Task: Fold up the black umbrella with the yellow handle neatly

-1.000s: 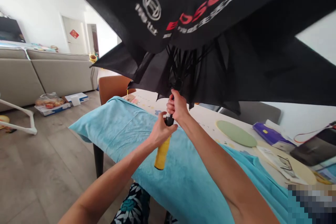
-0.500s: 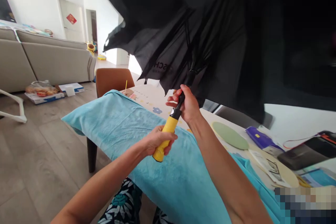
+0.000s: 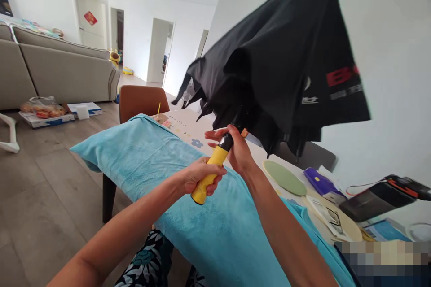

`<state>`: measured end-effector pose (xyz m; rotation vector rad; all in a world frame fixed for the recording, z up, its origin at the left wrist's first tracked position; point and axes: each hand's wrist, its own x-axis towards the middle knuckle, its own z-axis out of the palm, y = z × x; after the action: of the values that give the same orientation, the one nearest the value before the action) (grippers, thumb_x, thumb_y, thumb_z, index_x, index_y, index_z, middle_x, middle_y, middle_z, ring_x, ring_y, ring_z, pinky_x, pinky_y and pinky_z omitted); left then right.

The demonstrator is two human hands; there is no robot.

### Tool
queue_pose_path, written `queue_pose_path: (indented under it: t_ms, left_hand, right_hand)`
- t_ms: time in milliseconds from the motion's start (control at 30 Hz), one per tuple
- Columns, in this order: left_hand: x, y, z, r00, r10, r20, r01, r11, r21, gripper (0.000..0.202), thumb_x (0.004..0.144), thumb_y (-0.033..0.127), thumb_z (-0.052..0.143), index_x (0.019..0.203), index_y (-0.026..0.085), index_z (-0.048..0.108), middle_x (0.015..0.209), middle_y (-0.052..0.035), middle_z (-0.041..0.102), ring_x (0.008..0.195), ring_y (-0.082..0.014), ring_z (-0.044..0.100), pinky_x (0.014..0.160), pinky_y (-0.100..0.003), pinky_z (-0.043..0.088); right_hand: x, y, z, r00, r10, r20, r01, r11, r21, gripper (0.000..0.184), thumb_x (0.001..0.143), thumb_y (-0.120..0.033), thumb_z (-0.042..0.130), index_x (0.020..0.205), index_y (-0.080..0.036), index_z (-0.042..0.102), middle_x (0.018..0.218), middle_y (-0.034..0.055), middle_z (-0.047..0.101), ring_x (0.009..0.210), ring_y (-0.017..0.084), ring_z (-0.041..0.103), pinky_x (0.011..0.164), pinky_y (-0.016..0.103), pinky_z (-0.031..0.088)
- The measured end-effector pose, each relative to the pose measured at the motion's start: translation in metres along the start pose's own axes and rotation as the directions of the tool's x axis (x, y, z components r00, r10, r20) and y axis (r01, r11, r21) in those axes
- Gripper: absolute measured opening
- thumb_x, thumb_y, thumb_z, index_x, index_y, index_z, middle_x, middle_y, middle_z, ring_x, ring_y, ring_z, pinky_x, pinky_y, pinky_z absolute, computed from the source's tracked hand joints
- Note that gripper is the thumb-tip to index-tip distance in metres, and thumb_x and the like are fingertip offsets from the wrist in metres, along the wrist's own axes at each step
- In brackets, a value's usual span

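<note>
Left hand (image 3: 198,175): closed in a full grip round the lower part of the yellow handle (image 3: 217,158) of the umbrella (image 3: 279,67). The handle's butt points toward 7 o'clock. Right hand (image 3: 237,150): set against the black collar (image 3: 229,141) just above the yellow section, with fingers (image 3: 213,134) partly outstretched toward 9 o'clock. Whether this hand closes round the shaft cannot be told. The umbrella is held in the air above the table (image 3: 186,123), its shaft tilted toward 1 o'clock. Its black canopy (image 3: 303,45) is half-collapsed and hangs in folds, and red and white print shows on one panel. Directly below the hands, a light blue towel (image 3: 148,157) covers the near end of the table. A brown chair (image 3: 143,101) stands at 10 o'clock from the hands. At 3 to 4 o'clock lie a green round mat (image 3: 284,177), a purple item (image 3: 318,181) and a black device (image 3: 373,199). A grey sofa (image 3: 63,69) stands far off at 9 o'clock.
</note>
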<state>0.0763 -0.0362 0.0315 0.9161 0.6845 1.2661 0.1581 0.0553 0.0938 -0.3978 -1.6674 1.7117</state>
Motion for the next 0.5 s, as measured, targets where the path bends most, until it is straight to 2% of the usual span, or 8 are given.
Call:
queue_pose_path:
  t_ms: [67, 167, 233, 333, 433, 500]
  left_hand:
    - [0.000, -0.004, 0.001, 0.999, 0.009, -0.045, -0.009, 1.000, 0.003, 0.021, 0.069, 0.029, 0.065, 0.070, 0.017, 0.047, 0.051, 0.0049, 0.047, 0.033, -0.0075, 0.042, 0.034, -0.021, 0.035]
    - [-0.001, -0.009, 0.009, 0.995, 0.007, -0.098, -0.011, 0.999, -0.041, 0.022, 0.068, 0.028, 0.065, 0.068, 0.017, 0.046, 0.052, 0.0044, 0.049, 0.033, -0.0076, 0.041, 0.033, -0.022, 0.035]
    - [-0.002, -0.014, 0.019, 0.992, -0.024, -0.121, 0.011, 0.995, -0.102, 0.022, 0.068, 0.029, 0.065, 0.067, 0.017, 0.046, 0.052, 0.0043, 0.049, 0.032, -0.0081, 0.041, 0.032, -0.022, 0.035]
    - [-0.011, -0.028, 0.036, 0.989, -0.056, -0.140, 0.034, 0.987, -0.158, 0.024, 0.069, 0.032, 0.064, 0.062, 0.016, 0.047, 0.049, 0.0042, 0.047, 0.033, -0.0091, 0.042, 0.033, -0.024, 0.038]
    - [-0.031, -0.042, 0.041, 0.994, -0.072, -0.079, 0.061, 0.989, -0.135, 0.027, 0.072, 0.037, 0.062, 0.060, 0.015, 0.049, 0.047, 0.0027, 0.047, 0.036, -0.0109, 0.046, 0.039, -0.026, 0.042]
    - [-0.048, -0.047, 0.030, 0.993, -0.112, 0.037, 0.113, 0.993, -0.037, 0.028, 0.075, 0.039, 0.059, 0.063, 0.014, 0.055, 0.050, -0.0018, 0.054, 0.044, -0.0141, 0.053, 0.047, -0.028, 0.045]
  right_hand:
    - [-0.002, 0.005, -0.001, 0.999, 0.043, -0.023, -0.042, 0.999, 0.029, 0.034, 0.082, -0.047, 0.053, 0.074, -0.015, 0.060, 0.079, 0.0079, 0.069, 0.080, 0.021, 0.066, 0.075, 0.036, 0.053]
    - [-0.005, 0.011, 0.003, 0.990, 0.091, -0.105, -0.073, 0.984, 0.162, 0.032, 0.080, -0.047, 0.055, 0.068, -0.017, 0.054, 0.058, -0.0006, 0.059, 0.052, 0.015, 0.060, 0.058, 0.032, 0.053]
    - [-0.009, 0.014, 0.007, 0.980, 0.135, -0.143, -0.097, 0.964, 0.246, 0.031, 0.079, -0.045, 0.055, 0.065, -0.018, 0.049, 0.049, -0.0052, 0.050, 0.038, 0.010, 0.049, 0.046, 0.027, 0.049]
    - [-0.019, 0.019, 0.012, 0.961, 0.218, -0.169, -0.161, 0.940, 0.301, 0.027, 0.079, -0.040, 0.054, 0.064, -0.019, 0.046, 0.045, -0.0068, 0.045, 0.031, 0.009, 0.042, 0.034, 0.021, 0.041]
    - [-0.041, 0.029, 0.018, 0.931, 0.326, -0.161, -0.253, 0.899, 0.357, 0.027, 0.079, -0.039, 0.052, 0.063, -0.019, 0.045, 0.042, -0.0069, 0.044, 0.029, 0.009, 0.040, 0.029, 0.020, 0.036]
    - [-0.059, 0.039, 0.024, 0.916, 0.381, -0.124, -0.303, 0.861, 0.408, 0.028, 0.080, -0.039, 0.051, 0.062, -0.019, 0.044, 0.041, -0.0068, 0.043, 0.027, 0.009, 0.039, 0.028, 0.020, 0.035]
